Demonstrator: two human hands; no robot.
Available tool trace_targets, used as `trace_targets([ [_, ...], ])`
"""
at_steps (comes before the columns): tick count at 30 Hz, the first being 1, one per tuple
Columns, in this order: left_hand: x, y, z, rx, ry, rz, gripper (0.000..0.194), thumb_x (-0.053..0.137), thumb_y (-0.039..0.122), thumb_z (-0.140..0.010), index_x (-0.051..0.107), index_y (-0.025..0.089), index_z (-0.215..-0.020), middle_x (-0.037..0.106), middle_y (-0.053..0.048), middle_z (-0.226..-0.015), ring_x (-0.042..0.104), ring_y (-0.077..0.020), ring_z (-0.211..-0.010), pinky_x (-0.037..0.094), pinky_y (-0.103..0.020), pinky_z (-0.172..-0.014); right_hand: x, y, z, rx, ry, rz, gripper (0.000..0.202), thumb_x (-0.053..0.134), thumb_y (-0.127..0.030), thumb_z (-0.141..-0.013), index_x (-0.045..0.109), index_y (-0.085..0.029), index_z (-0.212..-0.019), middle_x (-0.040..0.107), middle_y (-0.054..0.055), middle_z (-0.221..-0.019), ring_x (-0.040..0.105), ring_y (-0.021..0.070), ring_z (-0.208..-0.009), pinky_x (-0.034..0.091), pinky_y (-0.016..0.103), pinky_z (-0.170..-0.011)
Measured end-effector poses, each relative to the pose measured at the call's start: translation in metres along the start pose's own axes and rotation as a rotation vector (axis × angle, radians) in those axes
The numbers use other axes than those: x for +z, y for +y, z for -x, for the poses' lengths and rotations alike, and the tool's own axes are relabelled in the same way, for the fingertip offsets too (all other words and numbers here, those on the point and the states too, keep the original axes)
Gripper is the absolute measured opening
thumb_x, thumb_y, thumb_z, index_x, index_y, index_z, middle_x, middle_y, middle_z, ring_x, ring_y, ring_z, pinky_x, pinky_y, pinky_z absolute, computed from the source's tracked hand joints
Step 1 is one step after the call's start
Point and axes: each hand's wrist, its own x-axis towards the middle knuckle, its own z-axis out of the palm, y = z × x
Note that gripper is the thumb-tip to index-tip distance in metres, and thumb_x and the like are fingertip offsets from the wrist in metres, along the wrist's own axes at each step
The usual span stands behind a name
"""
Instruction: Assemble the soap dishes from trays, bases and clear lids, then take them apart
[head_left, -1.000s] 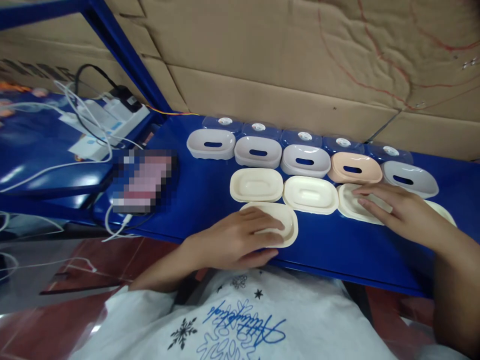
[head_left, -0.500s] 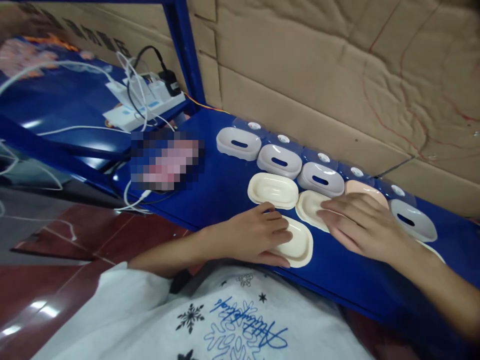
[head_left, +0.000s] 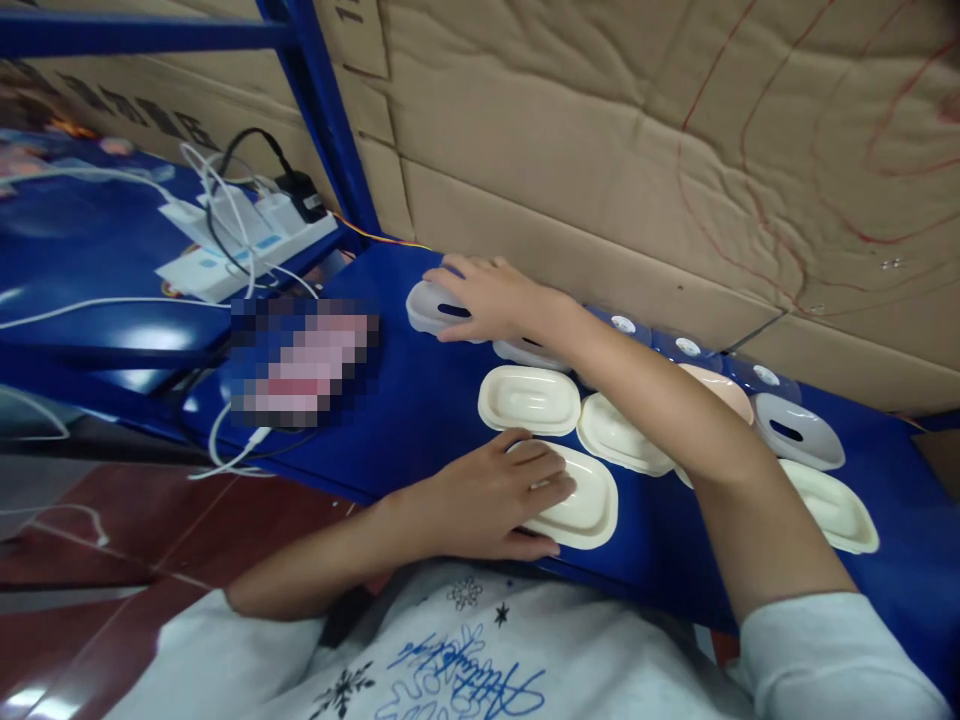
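Note:
My left hand [head_left: 502, 498] is on a cream soap dish tray [head_left: 592, 505] near the shelf's front edge, its thumb along the near rim and its fingers over the left end. Reaching across to the back left, my right hand [head_left: 480, 298] spans a grey soap dish [head_left: 424, 308] with an oval slot, thumb on the near side and fingers on the far side. My right forearm crosses above the rows and hides part of them. More cream trays, among them one at the left [head_left: 529, 400] and one at the right [head_left: 832, 505], lie in front of the grey dishes.
Against the cardboard wall [head_left: 555, 200] stand clear plastic pieces with round stickers [head_left: 688, 347], behind a peach dish [head_left: 716, 390] and another grey dish [head_left: 799, 432]. To the left lie a pixelated device [head_left: 307, 365] on a white cable and a loaded power strip [head_left: 247, 260].
My right hand has left the cream tray in the middle and moved to the grey dish at the back left. My left hand stays on its tray. The view has shifted slightly.

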Motion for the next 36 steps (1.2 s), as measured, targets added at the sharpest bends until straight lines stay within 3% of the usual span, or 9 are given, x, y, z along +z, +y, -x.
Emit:
trace_targets([
  [4,0.000,0.000,0.001,0.002,-0.025,-0.021,0.055,0.072,0.056,-0.106,0.064,0.014,-0.141,0.073,-0.016,-0.137,0.066,-0.0338,-0.128,0.043,-0.050,-0.122,0.020,0.007,-0.011,0.110,-0.133,-0.031,0.092,0.084,-0.062,-0.094,0.044,-0.020,-0.165,0.057,0.021,-0.160,0.064,0.0410,-0.134,0.050,0.058,-0.111],
  [9,-0.001,0.001,0.001,-0.005,-0.043,-0.020,0.058,0.073,0.054,-0.107,0.061,0.013,-0.147,0.072,-0.016,-0.140,0.065,-0.0343,-0.131,0.042,-0.051,-0.122,0.010,0.011,-0.011,0.105,-0.163,0.004,0.094,0.086,-0.067,-0.088,0.051,-0.018,-0.160,0.067,0.018,-0.151,0.069,0.0348,-0.132,0.055,0.049,-0.110],
  [12,-0.001,0.002,0.000,-0.009,-0.036,-0.040,0.059,0.075,0.055,-0.106,0.063,0.011,-0.144,0.073,-0.017,-0.137,0.067,-0.0352,-0.128,0.045,-0.051,-0.119,-0.007,0.005,0.000,0.039,-0.053,0.089,0.085,0.028,-0.077,-0.107,0.053,-0.014,-0.158,0.067,0.016,-0.150,0.067,0.0324,-0.137,0.050,0.053,-0.111],
  [14,-0.001,0.002,0.000,-0.005,-0.030,-0.057,0.059,0.075,0.057,-0.105,0.066,0.009,-0.139,0.074,-0.018,-0.133,0.069,-0.0357,-0.123,0.047,-0.052,-0.116,-0.021,-0.004,0.019,0.018,0.017,0.123,0.100,-0.015,-0.061,-0.102,0.053,-0.012,-0.158,0.063,0.014,-0.151,0.063,0.0317,-0.142,0.045,0.059,-0.111],
  [15,0.000,0.003,0.000,0.002,-0.025,-0.056,0.060,0.074,0.059,-0.105,0.067,0.008,-0.137,0.074,-0.018,-0.132,0.070,-0.0357,-0.121,0.048,-0.051,-0.114,-0.027,-0.009,0.033,0.023,0.045,0.119,0.099,-0.016,-0.058,-0.103,0.052,-0.012,-0.158,0.060,0.014,-0.153,0.061,0.0330,-0.144,0.044,0.062,-0.112],
  [17,0.000,0.004,0.000,0.027,-0.002,-0.037,0.065,0.073,0.064,-0.104,0.068,0.008,-0.137,0.074,-0.020,-0.136,0.070,-0.0359,-0.123,0.049,-0.050,-0.113,-0.037,-0.021,0.069,0.061,0.093,0.081,0.074,0.027,-0.067,-0.113,0.049,-0.016,-0.160,0.054,0.017,-0.161,0.056,0.0382,-0.149,0.042,0.065,-0.118],
  [19,-0.001,0.006,0.001,0.050,0.027,-0.011,0.071,0.072,0.068,-0.103,0.068,0.008,-0.140,0.071,-0.022,-0.146,0.068,-0.0367,-0.130,0.048,-0.048,-0.115,-0.047,-0.035,0.114,0.117,0.144,0.011,0.078,0.069,-0.063,-0.103,0.045,-0.020,-0.163,0.047,0.020,-0.168,0.049,0.0449,-0.153,0.040,0.069,-0.122],
  [28,-0.019,0.002,0.008,0.090,0.454,0.127,0.060,0.074,0.065,-0.100,0.065,0.029,-0.146,0.073,-0.015,-0.141,0.069,-0.0382,-0.129,0.055,-0.056,-0.111,-0.070,-0.101,0.302,0.341,0.265,-0.059,0.077,0.079,-0.061,-0.094,0.052,-0.032,-0.159,0.058,0.021,-0.157,0.061,0.0480,-0.141,0.053,0.065,-0.109],
  [36,-0.008,-0.003,0.001,0.026,0.186,0.189,0.104,0.075,0.082,-0.093,0.039,0.027,-0.173,0.044,-0.023,-0.174,0.050,-0.0438,-0.155,0.045,-0.058,-0.125,-0.018,-0.123,0.319,0.187,0.260,-0.173,0.071,0.079,-0.061,-0.092,0.061,-0.028,-0.152,0.064,0.020,-0.158,0.066,0.0442,-0.134,0.055,0.061,-0.104],
])
